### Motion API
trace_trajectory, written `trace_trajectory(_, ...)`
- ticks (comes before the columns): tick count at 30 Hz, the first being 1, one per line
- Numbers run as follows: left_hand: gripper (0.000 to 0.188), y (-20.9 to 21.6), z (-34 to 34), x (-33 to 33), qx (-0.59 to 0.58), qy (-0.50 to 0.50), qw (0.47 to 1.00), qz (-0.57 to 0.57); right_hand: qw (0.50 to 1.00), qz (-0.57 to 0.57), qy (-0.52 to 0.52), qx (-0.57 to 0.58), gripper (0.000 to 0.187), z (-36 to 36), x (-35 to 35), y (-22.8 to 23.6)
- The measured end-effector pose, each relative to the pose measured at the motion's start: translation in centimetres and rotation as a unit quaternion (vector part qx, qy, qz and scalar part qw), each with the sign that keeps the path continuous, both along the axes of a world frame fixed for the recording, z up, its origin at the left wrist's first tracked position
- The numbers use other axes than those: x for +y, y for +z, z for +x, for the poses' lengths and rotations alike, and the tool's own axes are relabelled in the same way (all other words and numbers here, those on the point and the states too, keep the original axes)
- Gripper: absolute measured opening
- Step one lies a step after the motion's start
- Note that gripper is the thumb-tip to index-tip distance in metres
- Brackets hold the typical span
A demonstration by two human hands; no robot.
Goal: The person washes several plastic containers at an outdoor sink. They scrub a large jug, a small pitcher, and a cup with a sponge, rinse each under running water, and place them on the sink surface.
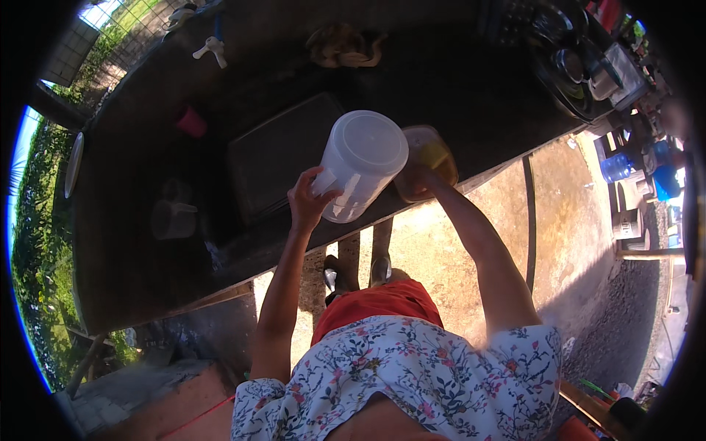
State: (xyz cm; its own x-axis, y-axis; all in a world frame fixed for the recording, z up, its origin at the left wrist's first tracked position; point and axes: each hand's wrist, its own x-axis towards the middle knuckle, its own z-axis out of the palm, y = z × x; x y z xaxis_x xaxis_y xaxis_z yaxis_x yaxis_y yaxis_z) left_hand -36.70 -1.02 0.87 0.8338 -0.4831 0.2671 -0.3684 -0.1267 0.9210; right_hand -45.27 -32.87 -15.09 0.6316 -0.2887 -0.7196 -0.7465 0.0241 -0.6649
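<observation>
My left hand (309,198) is closed on the side of a translucent white plastic container (365,151). The container is tilted over the dark counter, its round end facing up. Just to its right stands a clear plastic tub (419,137) with something yellowish in it, at the counter's front edge. My right hand (421,178) reaches down into this tub. Its fingers are in shadow and hidden, so I cannot make out whether they hold anything.
A sink basin (254,136) is set into the dark counter (118,272). Around it are a pink cup (191,122), a translucent jug (176,219), a white tap (212,51) and a crumpled cloth (342,45). Pots and dishes (570,66) crowd the far right; a blue water bottle (616,167) stands beyond.
</observation>
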Motion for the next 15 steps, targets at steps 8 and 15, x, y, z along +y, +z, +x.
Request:
trace_trajectory(8,0.067,-3.2,-0.6,1.3,-0.026,0.057,0.998,0.002,0.956,0.052,-0.126,-0.259,0.036,-0.3,0.5,0.5)
trace_trajectory(15,0.068,-4.1,-0.8,1.9,-0.015,0.063,0.998,0.005,0.823,-0.519,0.164,-0.165,0.041,0.0,0.4,4.8)
